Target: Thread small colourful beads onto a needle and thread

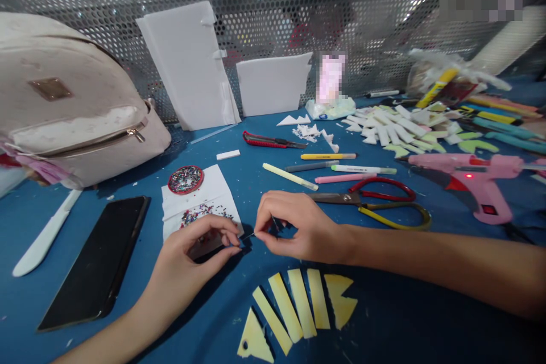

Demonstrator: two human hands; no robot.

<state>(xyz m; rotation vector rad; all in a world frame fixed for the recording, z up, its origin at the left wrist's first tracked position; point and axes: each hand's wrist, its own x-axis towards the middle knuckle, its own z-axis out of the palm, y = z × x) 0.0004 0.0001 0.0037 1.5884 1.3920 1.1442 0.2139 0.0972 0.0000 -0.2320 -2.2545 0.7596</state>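
Observation:
Near the middle of the table, my right hand (pixel 290 224) is closed in a pinch on a thin, needle-like piece (pixel 249 235). Facing it, my left hand (pixel 200 253) curls with thumb and fingertips close together at the other side of that piece; whatever they hold is too small to make out. Below both hands, yellow-tinted cut pieces (pixel 302 303) lie spaced out as a fish shape, with a head piece (pixel 253 336) that has a hole and a notched tail piece (pixel 340 300). Behind my left hand is a white paper sheet (pixel 219 182) scattered with sequins, bearing a round red-rimmed lid (pixel 185 180) of sequins.
Scissors (pixel 336 198), highlighters (pixel 328 156) and a red box cutter (pixel 273 140) lie beyond my hands. At right are a pink glue gun (pixel 482 176), its light lit, and heaped foam scraps (pixel 396 125). At left are a phone (pixel 98 261), white knife (pixel 46 233) and backpack (pixel 85 96).

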